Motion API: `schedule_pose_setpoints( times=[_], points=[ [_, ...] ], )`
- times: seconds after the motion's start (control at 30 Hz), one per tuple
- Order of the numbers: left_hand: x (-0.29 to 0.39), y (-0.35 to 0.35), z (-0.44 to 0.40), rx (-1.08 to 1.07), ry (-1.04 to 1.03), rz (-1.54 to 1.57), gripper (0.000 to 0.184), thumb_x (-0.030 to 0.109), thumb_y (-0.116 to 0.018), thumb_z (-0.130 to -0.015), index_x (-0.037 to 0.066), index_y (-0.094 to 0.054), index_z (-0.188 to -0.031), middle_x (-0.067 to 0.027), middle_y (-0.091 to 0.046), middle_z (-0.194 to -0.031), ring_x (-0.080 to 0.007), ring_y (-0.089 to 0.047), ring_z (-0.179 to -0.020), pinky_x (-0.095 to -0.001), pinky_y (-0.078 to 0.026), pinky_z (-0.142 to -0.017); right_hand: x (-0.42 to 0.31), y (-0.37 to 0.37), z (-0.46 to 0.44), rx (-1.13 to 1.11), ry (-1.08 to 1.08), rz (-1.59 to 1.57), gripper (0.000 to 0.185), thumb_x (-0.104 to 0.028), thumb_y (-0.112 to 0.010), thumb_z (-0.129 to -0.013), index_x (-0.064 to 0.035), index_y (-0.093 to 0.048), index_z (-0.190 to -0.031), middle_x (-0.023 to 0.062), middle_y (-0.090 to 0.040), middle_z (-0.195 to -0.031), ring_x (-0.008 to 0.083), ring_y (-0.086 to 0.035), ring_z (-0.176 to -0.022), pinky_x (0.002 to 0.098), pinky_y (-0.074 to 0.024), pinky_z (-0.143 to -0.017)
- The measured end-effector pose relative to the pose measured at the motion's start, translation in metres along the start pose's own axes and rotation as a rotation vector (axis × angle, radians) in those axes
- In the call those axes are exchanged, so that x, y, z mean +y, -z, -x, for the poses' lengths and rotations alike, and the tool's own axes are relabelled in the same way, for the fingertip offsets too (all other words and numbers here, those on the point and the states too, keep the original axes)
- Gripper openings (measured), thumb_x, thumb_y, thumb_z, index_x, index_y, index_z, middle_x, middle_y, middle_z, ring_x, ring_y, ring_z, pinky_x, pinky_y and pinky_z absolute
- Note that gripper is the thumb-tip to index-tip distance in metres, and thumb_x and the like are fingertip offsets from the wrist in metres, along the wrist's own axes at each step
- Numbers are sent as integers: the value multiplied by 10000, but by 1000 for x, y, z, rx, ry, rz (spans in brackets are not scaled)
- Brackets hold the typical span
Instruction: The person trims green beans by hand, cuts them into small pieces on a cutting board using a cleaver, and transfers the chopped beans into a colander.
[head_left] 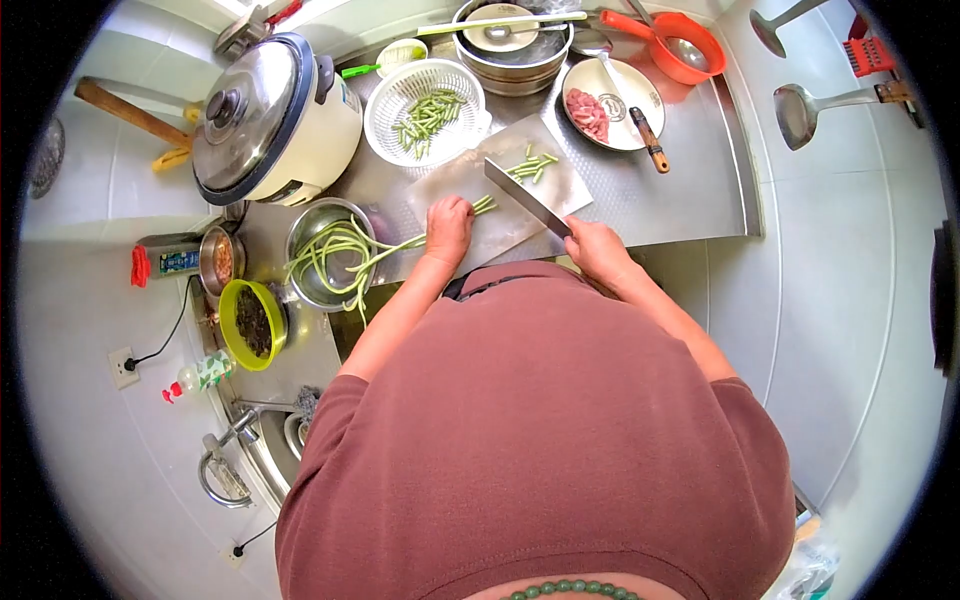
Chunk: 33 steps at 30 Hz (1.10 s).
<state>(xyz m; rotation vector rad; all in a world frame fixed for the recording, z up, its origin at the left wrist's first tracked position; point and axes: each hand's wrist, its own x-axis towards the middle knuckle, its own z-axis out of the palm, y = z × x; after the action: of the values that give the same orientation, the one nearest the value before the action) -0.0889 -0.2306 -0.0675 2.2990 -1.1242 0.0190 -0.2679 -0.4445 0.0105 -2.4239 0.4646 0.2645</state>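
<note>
My left hand [449,228] is closed round a bunch of long green beans [484,205] on the cutting board [500,238]. The uncut lengths trail left into a metal bowl [330,290]. In my right hand [597,248] is the handle of a cleaver [527,198], its blade slanting up and left over the board, right of the bean ends. Short cut bean pieces [532,163] lie on the board beyond the blade. More cut pieces [430,120] sit in a white plastic basket [383,100] behind the board.
Back right are a plate [630,95] with sliced meat [586,114] and a knife, and a red strainer [690,70]. A metal pot [513,75] stands at the back, a large cooker [310,130] back left. A green bowl [232,320] and sink [272,450] are left.
</note>
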Motion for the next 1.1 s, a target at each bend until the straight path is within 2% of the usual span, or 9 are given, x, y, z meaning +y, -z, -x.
schedule_pose_setpoints(
  times=[0.4,0.6,0.7,0.8,0.9,1.1],
  points=[
    [7,-6,-4,-41,-16,-1,37,78,-629,-732,74,-595,-746,-92,-593,-807,-320,-572,-809,-429,-442,-735,7,4,5,14,-46,50,232,-156,-540,-838,-58,-557,-1048,225,-653,-843,420,-633,-811,512,-511,-731],
    [20,-20,-19,-35,-63,-26,20,103,-593,-764,97,-608,-753,-69,-600,-835,-295,-574,-828,-414,-437,-741,9,0,6,17,-20,34,246,-143,-550,-832,-52,-547,-1060,223,-656,-842,418,-636,-806,514,-513,-722],
    [24,-21,-21,-11,-68,-37,25,103,-588,-766,98,-611,-756,-69,-601,-840,-295,-574,-833,-412,-437,-743,6,1,8,40,-12,17,245,-106,-517,-835,-71,-555,-1075,243,-634,-799,441,-618,-770,526,-498,-686],
    [22,-22,-20,-11,-54,-30,21,101,-592,-764,99,-613,-764,-71,-601,-835,-297,-574,-833,-414,-438,-739,6,1,9,58,12,18,253,-111,-516,-838,-66,-552,-1085,248,-633,-801,440,-618,-772,525,-498,-693],
    [23,-22,-20,-12,-41,-25,22,94,-601,-761,94,-614,-779,-76,-603,-839,-302,-575,-837,-418,-441,-738,7,1,8,15,-7,13,284,-157,-547,-843,-49,-548,-1105,224,-658,-881,418,-633,-837,510,-509,-756],
    [24,-27,-24,34,-5,14,17,106,-604,-759,95,-613,-770,-83,-598,-825,-305,-573,-830,-423,-437,-736,-10,17,16,18,12,-18,288,-148,-542,-838,-34,-552,-1103,236,-649,-873,428,-627,-815,507,-509,-733]
  ],
)
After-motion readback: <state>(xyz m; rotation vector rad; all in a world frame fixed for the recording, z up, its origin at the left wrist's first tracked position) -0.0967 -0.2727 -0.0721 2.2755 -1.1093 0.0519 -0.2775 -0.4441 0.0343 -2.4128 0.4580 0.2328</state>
